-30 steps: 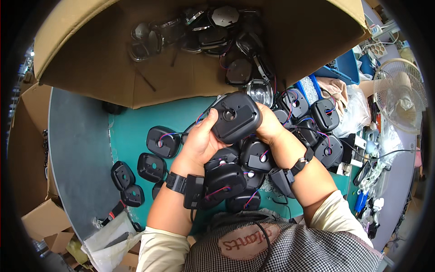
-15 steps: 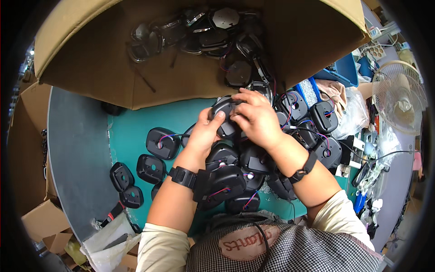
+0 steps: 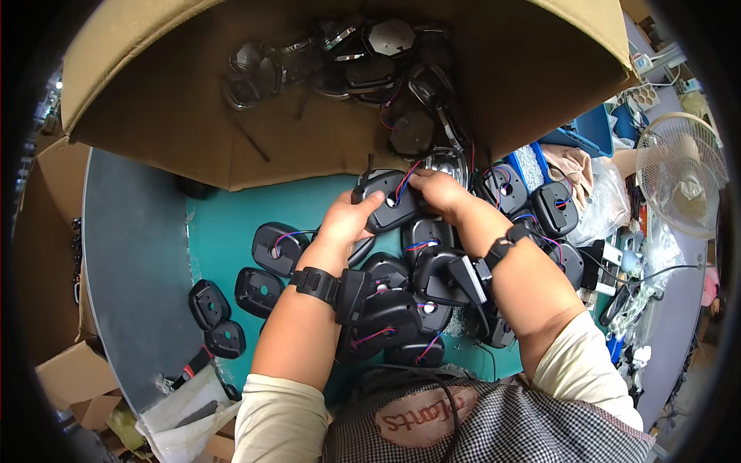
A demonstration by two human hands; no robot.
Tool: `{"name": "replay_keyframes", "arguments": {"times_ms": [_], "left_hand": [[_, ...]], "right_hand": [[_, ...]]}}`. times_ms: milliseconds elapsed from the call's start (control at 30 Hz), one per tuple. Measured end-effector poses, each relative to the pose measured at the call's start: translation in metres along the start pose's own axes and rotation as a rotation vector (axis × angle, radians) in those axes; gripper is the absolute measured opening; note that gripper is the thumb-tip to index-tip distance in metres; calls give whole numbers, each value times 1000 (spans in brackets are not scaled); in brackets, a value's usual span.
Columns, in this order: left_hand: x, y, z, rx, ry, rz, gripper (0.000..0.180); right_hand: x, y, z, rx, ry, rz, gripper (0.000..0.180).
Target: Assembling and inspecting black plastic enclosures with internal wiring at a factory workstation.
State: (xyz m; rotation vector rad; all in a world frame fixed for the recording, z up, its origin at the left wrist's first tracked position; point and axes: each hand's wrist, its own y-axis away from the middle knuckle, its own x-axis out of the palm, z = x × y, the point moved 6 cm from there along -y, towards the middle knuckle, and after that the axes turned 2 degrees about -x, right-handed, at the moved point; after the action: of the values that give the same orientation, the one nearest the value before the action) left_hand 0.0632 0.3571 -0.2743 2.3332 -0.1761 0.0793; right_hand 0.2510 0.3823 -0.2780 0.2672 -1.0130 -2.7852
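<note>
A black plastic housing (image 3: 377, 202), rounded-square with a hole and red and blue wires, is held up just before the big cardboard box. My left hand (image 3: 346, 217) grips its left side, thumb lying on the face. At the right edge, beside the wires, the fingers of my right hand (image 3: 438, 191) are closed on the same housing; their tips are partly hidden. Below my hands lie several similar black housings, one of them (image 3: 386, 315) near my left wrist. Another housing (image 3: 279, 248) rests left of my left forearm.
The open cardboard box (image 3: 309, 150) holds several shiny-rimmed units (image 3: 390, 37). Housings lie across the green mat (image 3: 224, 231). At right are a blue bin (image 3: 583, 135), clear plastic bags and a fan (image 3: 683, 174). A grey panel (image 3: 131, 255) borders the left side.
The held housing has turned so its hole and wires face up. My right hand has moved off its face to the right edge; my left hand keeps its grip.
</note>
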Motion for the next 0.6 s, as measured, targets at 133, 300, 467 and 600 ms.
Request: {"name": "replay_keyframes", "arguments": {"times_ms": [133, 300, 467, 600], "left_hand": [[15, 15, -22, 39, -221, 2, 69], [-12, 6, 0, 333, -291, -42, 75], [1, 56, -17, 552, 33, 183, 91], [14, 122, -49, 712, 163, 213, 104]], "right_hand": [[-12, -21, -11, 101, 4, -14, 54], [-3, -13, -14, 163, -24, 16, 58], [7, 22, 10, 26, -643, 413, 48], [8, 86, 52, -346, -765, 377, 52]]}}
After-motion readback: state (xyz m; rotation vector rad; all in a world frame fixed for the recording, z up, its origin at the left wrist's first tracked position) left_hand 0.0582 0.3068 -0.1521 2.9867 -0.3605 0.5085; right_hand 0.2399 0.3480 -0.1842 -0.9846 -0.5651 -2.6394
